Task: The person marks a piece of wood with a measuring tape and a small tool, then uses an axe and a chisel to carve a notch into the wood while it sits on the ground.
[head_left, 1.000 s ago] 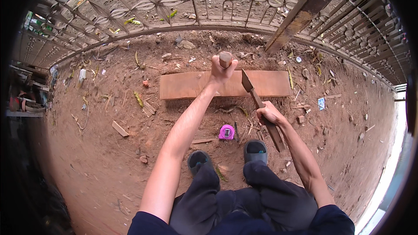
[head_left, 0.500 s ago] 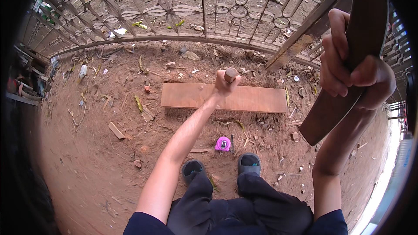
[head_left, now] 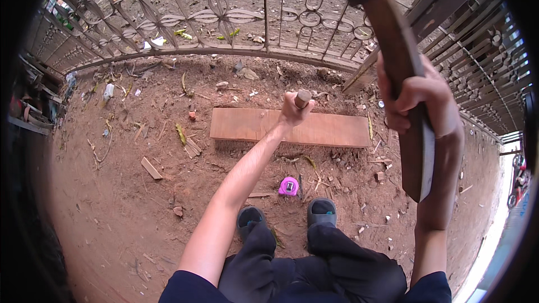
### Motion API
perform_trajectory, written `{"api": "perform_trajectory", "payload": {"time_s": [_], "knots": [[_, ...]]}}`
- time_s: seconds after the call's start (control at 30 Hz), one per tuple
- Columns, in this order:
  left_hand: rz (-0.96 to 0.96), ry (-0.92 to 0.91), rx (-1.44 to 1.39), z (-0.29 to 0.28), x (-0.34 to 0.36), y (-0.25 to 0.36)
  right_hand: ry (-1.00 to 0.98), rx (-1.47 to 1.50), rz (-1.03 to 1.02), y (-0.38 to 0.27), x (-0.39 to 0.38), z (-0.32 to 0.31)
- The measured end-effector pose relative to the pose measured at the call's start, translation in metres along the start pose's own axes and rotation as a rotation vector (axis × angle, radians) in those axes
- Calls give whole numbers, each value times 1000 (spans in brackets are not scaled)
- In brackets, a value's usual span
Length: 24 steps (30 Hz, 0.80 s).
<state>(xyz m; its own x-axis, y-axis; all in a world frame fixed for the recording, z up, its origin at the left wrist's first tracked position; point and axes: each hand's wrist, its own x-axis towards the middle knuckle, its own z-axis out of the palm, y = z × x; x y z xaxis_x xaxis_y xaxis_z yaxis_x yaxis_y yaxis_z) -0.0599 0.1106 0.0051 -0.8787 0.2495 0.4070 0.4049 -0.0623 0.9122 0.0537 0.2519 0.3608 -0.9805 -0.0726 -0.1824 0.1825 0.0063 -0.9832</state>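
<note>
A reddish-brown wooden plank (head_left: 241, 125) lies crosswise on the dirt ahead of my feet. My left hand (head_left: 293, 111) is closed round the upright round wooden handle (head_left: 302, 99) of what looks like a chisel, over the plank's middle. Its blade is hidden below my fist. At the right, my right hand (head_left: 418, 98) grips a hammer (head_left: 397, 39) by its thick, flat wooden handle. The dark, blocky head is raised at the top edge and partly cut off, so its exact shape cannot be told.
A pink tape measure (head_left: 288, 186) lies on the ground between the plank and my sandals (head_left: 321, 209). A metal fence (head_left: 236, 50) runs behind the plank, with slatted metalwork (head_left: 483, 67) at the right. Wood scraps (head_left: 150, 168), stones and leaves litter the dirt.
My right hand has moved left and slightly down, turning the hammer so its dark head now shows at the top. My left hand still holds the chisel handle over the plank.
</note>
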Motion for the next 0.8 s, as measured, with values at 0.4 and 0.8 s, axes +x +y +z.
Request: {"api": "perform_trajectory", "payload": {"time_s": [0.4, 0.8], "knots": [[80, -17, -12, -2, 1, -1, -137, 30, 480, 116, -3, 9], [36, -11, -107, 9, 3, 17, -172, 145, -255, -80, -16, 8]]}}
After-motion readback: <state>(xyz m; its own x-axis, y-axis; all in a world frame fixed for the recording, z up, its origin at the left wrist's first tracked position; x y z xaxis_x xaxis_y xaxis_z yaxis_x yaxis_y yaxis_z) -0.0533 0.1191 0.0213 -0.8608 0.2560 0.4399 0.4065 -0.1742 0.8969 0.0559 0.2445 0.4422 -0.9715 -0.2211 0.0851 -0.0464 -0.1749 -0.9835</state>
